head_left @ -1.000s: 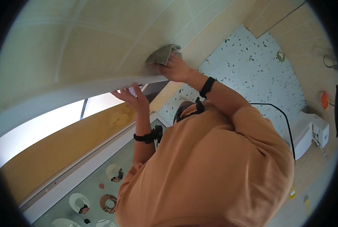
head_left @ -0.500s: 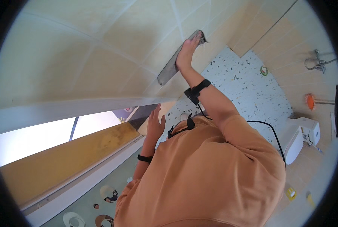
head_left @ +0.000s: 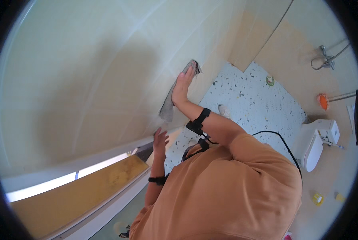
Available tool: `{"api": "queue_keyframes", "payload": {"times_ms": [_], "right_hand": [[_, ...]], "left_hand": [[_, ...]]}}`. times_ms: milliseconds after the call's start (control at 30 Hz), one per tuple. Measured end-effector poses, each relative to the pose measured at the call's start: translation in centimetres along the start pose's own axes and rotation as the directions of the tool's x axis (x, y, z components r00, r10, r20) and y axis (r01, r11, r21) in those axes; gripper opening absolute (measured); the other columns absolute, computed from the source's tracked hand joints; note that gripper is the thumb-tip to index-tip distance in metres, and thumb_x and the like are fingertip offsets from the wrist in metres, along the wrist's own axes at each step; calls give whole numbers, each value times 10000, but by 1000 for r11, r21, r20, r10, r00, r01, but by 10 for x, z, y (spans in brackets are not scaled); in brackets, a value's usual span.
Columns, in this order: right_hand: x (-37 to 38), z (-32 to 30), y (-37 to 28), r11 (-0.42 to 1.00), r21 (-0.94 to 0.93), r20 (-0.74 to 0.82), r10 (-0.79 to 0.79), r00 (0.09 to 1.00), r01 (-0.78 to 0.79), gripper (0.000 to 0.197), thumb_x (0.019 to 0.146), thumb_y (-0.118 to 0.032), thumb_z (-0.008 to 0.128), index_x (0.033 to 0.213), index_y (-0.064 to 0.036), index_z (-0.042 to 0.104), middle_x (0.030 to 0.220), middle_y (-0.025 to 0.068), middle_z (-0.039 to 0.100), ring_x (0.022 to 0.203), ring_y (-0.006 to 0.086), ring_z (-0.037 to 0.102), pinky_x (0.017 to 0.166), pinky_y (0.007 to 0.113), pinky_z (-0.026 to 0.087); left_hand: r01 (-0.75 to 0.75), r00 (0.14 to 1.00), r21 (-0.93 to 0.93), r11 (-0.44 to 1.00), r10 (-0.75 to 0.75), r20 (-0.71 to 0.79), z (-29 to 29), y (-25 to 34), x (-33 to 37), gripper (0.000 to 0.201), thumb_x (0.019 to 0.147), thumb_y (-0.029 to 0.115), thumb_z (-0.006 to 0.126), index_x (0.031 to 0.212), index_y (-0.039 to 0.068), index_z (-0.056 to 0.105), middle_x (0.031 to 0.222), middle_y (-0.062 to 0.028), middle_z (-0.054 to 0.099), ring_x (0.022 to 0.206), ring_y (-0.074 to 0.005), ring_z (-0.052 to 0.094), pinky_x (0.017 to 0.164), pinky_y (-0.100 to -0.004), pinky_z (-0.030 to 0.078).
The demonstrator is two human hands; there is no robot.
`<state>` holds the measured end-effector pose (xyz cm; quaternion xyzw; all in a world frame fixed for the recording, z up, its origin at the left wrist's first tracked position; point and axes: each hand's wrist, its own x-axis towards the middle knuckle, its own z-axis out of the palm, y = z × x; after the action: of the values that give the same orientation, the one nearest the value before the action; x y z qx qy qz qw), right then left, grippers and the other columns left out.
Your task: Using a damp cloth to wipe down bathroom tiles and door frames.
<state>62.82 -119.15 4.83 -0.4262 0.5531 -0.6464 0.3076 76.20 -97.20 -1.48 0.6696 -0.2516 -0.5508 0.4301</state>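
A grey cloth [head_left: 167,110] lies against the cream tiled wall [head_left: 77,86]. My right hand [head_left: 181,89] presses it there, its palm and outstretched fingers over the cloth. One end bunches up past the fingertips, while the other hangs below the palm. Close to the wall's edge, my left hand [head_left: 160,142] is raised with its fingers apart and slightly bent, holding nothing. Each wrist wears a black strap, and a cable runs from the right one.
A speckled pale floor [head_left: 247,94] spreads beyond my right arm. On the right are a white toilet [head_left: 314,152], an orange brush head [head_left: 323,101] and a shower tap [head_left: 327,60]. At lower left, a yellowish sill [head_left: 87,190] runs beside a bright opening.
My right hand and the cloth have moved lower and slightly left in view. The left hand's fingers have bent a little. The view has shifted, and the bright opening looks narrower.
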Motion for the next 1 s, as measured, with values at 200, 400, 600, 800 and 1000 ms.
{"api": "queue_keyframes", "payload": {"times_ms": [200, 400, 600, 800, 1000], "right_hand": [[118, -29, 17, 998, 11, -53, 63, 997, -62, 566, 964, -278, 261, 1376, 100, 169, 1460, 263, 143, 1358, 387, 125, 1114, 416, 88], [243, -50, 46, 999, 41, -86, 9, 996, -6, 565, 966, -285, 280, 1368, 105, 205, 1454, 265, 173, 1357, 378, 143, 1116, 410, 96], [399, -81, 90, 999, -25, -299, 22, 954, -31, 498, 941, -228, 282, 1294, 120, 328, 1369, 306, 306, 1294, 401, 256, 1090, 421, 182], [519, -121, 109, 988, -89, -174, 111, 978, -128, 440, 927, -228, 297, 1174, 105, 445, 1210, 298, 450, 1135, 415, 411, 1001, 443, 291], [560, -145, 150, 977, -204, 11, 73, 997, -69, 447, 921, -250, 301, 1164, 87, 465, 1190, 275, 475, 1112, 402, 438, 975, 442, 319]], "left_hand": [[86, 953, -220, 972, -144, -265, 41, 4, -1, 460, 896, 179, 513, 1334, 175, 372, 1216, -125, 545, 993, -247, 589, 822, -354, 478], [-5, 917, -416, 909, -163, -365, 97, 0, 21, 430, 918, 182, 469, 1329, 158, 346, 1228, -156, 521, 1036, -291, 569, 852, -386, 480], [-91, 849, -397, 913, -137, -510, 136, 41, 20, 429, 929, 207, 435, 1340, 170, 318, 1270, -149, 482, 1066, -316, 548, 898, -399, 454], [-166, 694, -484, 859, -247, -676, 138, 42, 0, 562, 911, 229, 422, 1424, 195, 193, 1378, -148, 365, 1101, -336, 520, 938, -426, 432], [-310, 641, -501, 808, -212, -738, 149, 62, -11, 623, 952, 185, 401, 1456, 269, 44, 1458, -105, 255, 1172, -348, 468, 975, -445, 411]]}}
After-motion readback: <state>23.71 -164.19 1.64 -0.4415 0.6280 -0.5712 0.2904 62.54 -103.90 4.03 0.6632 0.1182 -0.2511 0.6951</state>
